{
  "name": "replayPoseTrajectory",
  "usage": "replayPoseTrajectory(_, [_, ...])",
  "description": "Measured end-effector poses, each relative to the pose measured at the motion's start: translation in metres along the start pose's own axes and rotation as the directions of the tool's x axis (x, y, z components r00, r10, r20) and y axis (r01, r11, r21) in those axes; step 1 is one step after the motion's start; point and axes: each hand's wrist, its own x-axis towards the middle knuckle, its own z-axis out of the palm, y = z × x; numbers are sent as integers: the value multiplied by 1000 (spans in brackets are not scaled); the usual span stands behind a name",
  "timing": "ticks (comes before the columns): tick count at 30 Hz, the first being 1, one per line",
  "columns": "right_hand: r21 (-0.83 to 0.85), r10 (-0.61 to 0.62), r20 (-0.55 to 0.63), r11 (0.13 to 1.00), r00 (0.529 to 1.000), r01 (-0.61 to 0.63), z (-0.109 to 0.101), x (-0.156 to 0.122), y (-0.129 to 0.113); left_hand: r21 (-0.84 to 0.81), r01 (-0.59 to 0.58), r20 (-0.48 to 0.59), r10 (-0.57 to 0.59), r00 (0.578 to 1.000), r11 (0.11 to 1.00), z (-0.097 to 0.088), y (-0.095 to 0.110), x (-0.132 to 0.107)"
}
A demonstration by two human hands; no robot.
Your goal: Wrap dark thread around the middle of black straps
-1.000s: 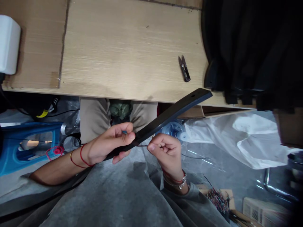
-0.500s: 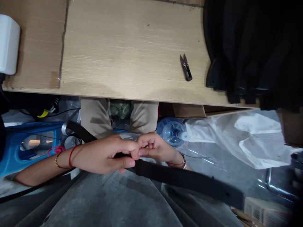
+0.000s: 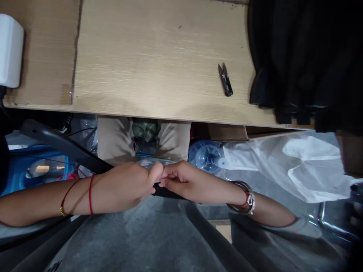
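A long black curved strip (image 3: 76, 151) runs slantwise behind my hands, above my lap. Its longer end sticks out to the upper left and has a small hole near the tip. My left hand (image 3: 121, 185) is closed around its middle. My right hand (image 3: 181, 180) pinches the strip right beside it, the two hands' fingertips meeting. A short dark piece of the strip shows below the right fingers. What lies between the fingertips is too small to make out. Black thread snips (image 3: 226, 81) lie on the table, away from both hands.
The wooden table (image 3: 153, 68) spans the front. Many black curved pieces (image 3: 306, 68) are heaped at its right. A white box-shaped device (image 3: 10, 51) stands at left. Below are a blue plastic stool (image 3: 14, 177), a water jug (image 3: 205, 155) and a white plastic bag (image 3: 306, 162).
The strip has shifted: its long part stuck out to the lower right before and now extends to the upper left. My right forearm has come further into view. Both hands keep holding the strip.
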Motion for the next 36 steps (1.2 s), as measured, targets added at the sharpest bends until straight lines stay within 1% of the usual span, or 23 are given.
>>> replayPoseTrajectory(3, [-48,64,31,997,998,-62,-3,-2,-7,39,46,-61,-43,997,998,0,1,3])
replayPoseTrajectory(6, [-94,125,-15,988,992,-126,-3,-7,-13,109,66,-88,-57,995,992,-4,2,5])
replayPoseTrajectory(8, [-97,140,-44,985,989,-144,-2,-10,-16,177,108,-87,-94,992,978,-7,1,5])
replayPoseTrajectory(10, [-85,142,-59,985,988,-147,0,-11,-17,207,150,-106,-131,986,967,-8,-2,5])
replayPoseTrajectory(12, [-69,142,-62,987,988,-146,2,-11,-17,178,171,-161,-142,977,969,-6,-6,4])
replayPoseTrajectory(14, [-62,114,-59,991,992,-118,5,-9,-16,118,176,-218,-147,965,977,-3,-11,4])
replayPoseTrajectory(17, [-80,51,-73,995,996,-57,9,-5,-12,24,194,-276,-180,944,981,3,-15,4])
replayPoseTrajectory(19, [-103,36,-91,994,995,-45,11,-3,-9,-42,198,-309,-201,929,979,6,-17,4])
replayPoseTrajectory(21, [-122,31,-101,992,994,-43,14,-3,-6,-106,191,-341,-216,915,976,8,-19,3])
replayPoseTrajectory(23, [-139,19,-105,990,994,-34,17,-2,-2,-156,158,-365,-206,908,975,9,-20,2])
replayPoseTrajectory(26, [-170,15,-115,985,993,-35,20,-2,1,-223,102,-358,-179,916,969,10,-24,0])
replayPoseTrajectory(29, [-203,20,-120,978,993,-44,21,-1,4,-268,79,-329,-168,929,960,11,-28,2])
replayPoseTrajectory(33, [-226,29,-135,972,990,-59,21,-1,4,-223,83,-329,-155,932,971,13,-29,5])
replayPoseTrajectory(36, [-231,38,-152,970,988,-72,16,-4,2,-223,78,-298,-144,944,972,15,-29,6])
